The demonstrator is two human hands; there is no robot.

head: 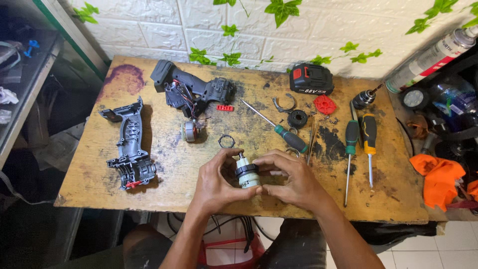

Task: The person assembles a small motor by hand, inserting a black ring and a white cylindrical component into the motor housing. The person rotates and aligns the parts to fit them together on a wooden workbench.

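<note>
Even, fairly bright light falls from above on the wooden table [164, 169], leaving only short, soft shadows under the screwdrivers [368, 144] and the drill housing [130, 149]. The white brick wall [298, 30] reads pale but not blown out. A mild glare shows on the spray can [433, 57] at upper right. The left edge and the space beneath the table sink into dark shade. Wide-angle distortion bows the table edges and stretches the corners. The centre is sharp; the forearms at the bottom edge look slightly soft.
</note>
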